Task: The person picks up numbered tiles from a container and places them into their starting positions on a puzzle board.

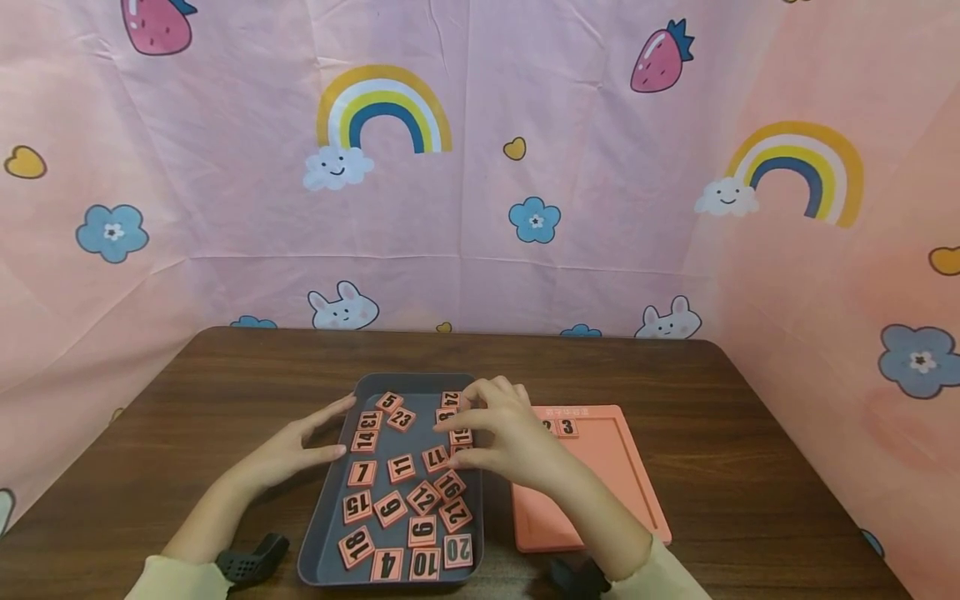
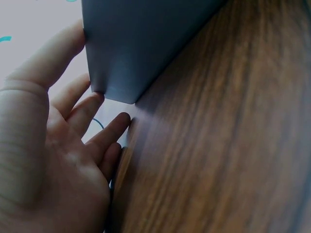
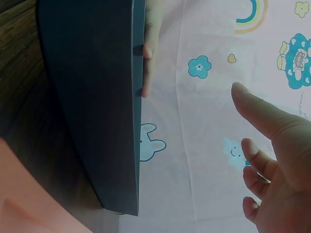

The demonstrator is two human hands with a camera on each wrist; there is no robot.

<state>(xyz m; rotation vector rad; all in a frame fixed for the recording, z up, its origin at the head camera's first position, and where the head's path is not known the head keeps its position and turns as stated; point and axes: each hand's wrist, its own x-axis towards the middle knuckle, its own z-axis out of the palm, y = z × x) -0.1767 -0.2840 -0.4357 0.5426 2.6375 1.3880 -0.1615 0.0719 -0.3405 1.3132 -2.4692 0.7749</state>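
In the head view, one left hand [image 1: 288, 450], one right hand [image 1: 504, 429], one brown table [image 1: 262, 375], one grey tray [image 1: 408, 385], one pink board [image 1: 609, 475], two rainbows [image 1: 384, 98], two strawberries [image 1: 657, 62] and two bunnies [image 1: 345, 312] can be counted, with twenty-one number tiles [image 1: 401, 467] seen in the tray and at least two on the board.

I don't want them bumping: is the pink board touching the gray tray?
Apart: the head view shows a strip of brown table between the pink board and the gray tray.
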